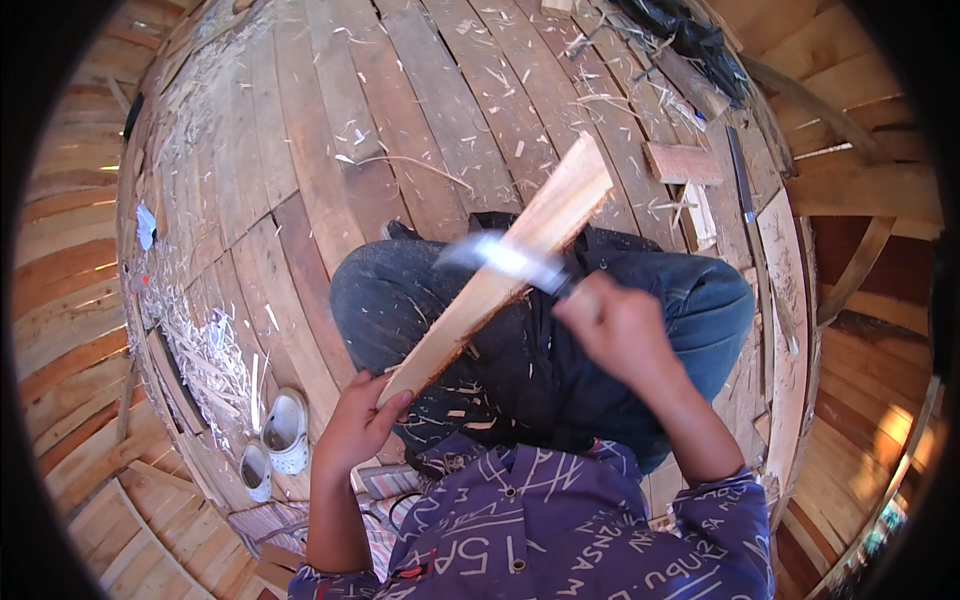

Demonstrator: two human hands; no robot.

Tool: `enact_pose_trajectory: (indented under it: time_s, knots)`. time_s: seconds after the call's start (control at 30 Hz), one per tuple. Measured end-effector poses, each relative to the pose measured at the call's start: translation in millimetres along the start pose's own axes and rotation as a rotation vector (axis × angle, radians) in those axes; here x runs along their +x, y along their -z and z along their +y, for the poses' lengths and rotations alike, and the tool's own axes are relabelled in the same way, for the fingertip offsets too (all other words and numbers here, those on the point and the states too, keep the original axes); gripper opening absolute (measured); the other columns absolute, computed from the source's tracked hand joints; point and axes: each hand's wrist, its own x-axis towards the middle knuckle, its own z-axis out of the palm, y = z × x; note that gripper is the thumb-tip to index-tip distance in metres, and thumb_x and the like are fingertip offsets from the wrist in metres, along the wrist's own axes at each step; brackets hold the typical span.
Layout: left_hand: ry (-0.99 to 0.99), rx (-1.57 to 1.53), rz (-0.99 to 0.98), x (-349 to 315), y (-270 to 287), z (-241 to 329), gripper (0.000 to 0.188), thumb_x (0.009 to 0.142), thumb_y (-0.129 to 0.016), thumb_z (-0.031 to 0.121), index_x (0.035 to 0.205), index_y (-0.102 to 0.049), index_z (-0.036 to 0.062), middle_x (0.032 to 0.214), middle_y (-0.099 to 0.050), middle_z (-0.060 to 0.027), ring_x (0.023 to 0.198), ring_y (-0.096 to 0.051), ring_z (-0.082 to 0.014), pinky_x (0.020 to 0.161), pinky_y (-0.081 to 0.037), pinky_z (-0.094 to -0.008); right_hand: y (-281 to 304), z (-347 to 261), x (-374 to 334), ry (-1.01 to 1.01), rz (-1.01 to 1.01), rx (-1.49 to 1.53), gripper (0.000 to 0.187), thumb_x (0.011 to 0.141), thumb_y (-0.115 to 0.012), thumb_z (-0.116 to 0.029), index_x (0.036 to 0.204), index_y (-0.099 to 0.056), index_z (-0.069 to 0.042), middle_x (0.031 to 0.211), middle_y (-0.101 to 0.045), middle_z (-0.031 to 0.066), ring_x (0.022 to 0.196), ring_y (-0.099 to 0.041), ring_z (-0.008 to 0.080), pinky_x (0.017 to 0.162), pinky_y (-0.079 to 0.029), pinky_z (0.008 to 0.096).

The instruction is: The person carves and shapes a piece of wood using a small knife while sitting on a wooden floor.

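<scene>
Board (465, 320): over the person's legs (705, 300), near end gripped in the left hand (362, 425). Long axis slants away from that hand, far end pointing forward and right. Right hand (612, 318) closed around the dark handle of a knife (510, 260); blurred blade crosses above board's middle, contact unclear.

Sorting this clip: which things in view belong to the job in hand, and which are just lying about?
In use:
- long wooden board, its near end held by the left hand
- blurred bladed tool, in the right hand

Apparently just lying about:
- white shoes
- reddish wood block
- loose shavings
- black plastic
</scene>
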Motion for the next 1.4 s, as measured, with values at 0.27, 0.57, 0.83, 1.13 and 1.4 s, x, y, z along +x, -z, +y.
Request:
enact_pose_trajectory:
  time_s: [0.27,0.57,0.83,1.13,1.4]
  knots:
    - [0.014,-0.006,-0.03,-1,1,2,0.022,0.095,-0.061,0.02,0.094,-0.065,-0.0014,0.073,-0.056,-0.0097,0.07,-0.055,-0.0199,0.064,-0.046,-0.0325,-14,-4,0,-0.097,-0.059,0.044,0.039,0.089,-0.064,-0.04,0.083,-0.059,-0.002,0.067,-0.062,0.0235,0.066,-0.063,0.0438,0.059,-0.05,0.0507]
    - [0.015,0.019,-0.051,4,4,2,0.026,0.094,-0.061,0.021,0.104,-0.067,-0.0021,0.079,-0.055,-0.0166,0.068,-0.056,-0.0238,0.061,-0.052,-0.0334,-21,0,-2,0.067,-0.072,-0.117,0.04,0.086,-0.067,-0.043,0.08,-0.06,-0.005,0.062,-0.062,0.0204,0.062,-0.065,0.0401,0.056,-0.05,0.0493]
    - [0.042,0.069,-0.098,4,5,5,0.024,0.096,-0.059,0.02,0.09,-0.063,-0.0034,0.067,-0.057,-0.0063,0.063,-0.057,-0.0153,0.06,-0.045,-0.0294,-16,8,6,0.123,0.016,-0.184,0.038,0.086,-0.067,-0.042,0.078,-0.058,-0.007,0.06,-0.061,0.0193,0.06,-0.064,0.0381,0.054,-0.05,0.0481]
    - [0.096,-0.03,-0.042,0,2,-2,0.024,0.096,-0.06,0.023,0.092,-0.066,-0.0007,0.071,-0.057,-0.01,0.07,-0.054,-0.0201,0.064,-0.046,-0.0325,6,28,20,0.033,0.216,-0.233,0.042,0.087,-0.066,-0.044,0.08,-0.062,-0.002,0.065,-0.062,0.0233,0.062,-0.064,0.0402,0.055,-0.05,0.0483]
    - [0.088,-0.001,-0.12,3,7,-4,0.024,0.096,-0.06,0.022,0.095,-0.067,-0.0007,0.076,-0.057,-0.0082,0.073,-0.055,-0.0169,0.063,-0.045,-0.0309,-8,14,8,0.003,0.127,-0.024,0.038,0.085,-0.069,-0.043,0.087,-0.061,-0.006,0.061,-0.062,0.017,0.06,-0.064,0.0388,0.054,-0.05,0.0467]
